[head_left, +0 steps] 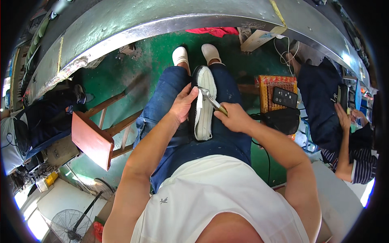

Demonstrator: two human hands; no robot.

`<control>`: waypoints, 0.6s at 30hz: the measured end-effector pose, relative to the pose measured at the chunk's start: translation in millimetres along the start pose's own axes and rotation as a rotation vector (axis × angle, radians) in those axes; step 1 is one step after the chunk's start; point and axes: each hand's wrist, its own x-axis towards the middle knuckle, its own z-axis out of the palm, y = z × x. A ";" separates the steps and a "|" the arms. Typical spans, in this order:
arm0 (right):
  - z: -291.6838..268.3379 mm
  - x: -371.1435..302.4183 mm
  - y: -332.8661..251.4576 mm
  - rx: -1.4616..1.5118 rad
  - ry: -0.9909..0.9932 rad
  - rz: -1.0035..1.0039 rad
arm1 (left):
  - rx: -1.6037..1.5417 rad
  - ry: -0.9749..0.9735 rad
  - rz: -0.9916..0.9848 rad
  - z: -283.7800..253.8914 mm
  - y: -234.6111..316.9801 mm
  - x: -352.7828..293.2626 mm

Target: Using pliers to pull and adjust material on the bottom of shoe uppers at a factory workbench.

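A shoe (204, 119) lies sole side up across my thighs, with a pale, whitish underside and a dark edge. My left hand (184, 103) is closed round its left side, the thumb lying near the edge. A narrow white strip (199, 100) hangs beside that thumb. In my right hand (235, 117) are metal pincers (209, 96) with a yellowish handle. Their jaws reach over the front half of the shoe, close to my left thumb. Whether the jaws grip the edge or the strip, I cannot make out.
A metal-edged workbench (170, 22) curves across the far side. To my left stands a reddish-brown stool (93, 139). At my right, a beaded seat (265, 87) bears a black remote control (285, 97), beside a black pouch (281, 121). Another person's hand (343, 117) works farther right.
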 end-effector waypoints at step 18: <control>28.9 0.1 48.8 1.244 -0.304 0.320 | 0.059 -0.018 -0.156 23.0 24.5 8.8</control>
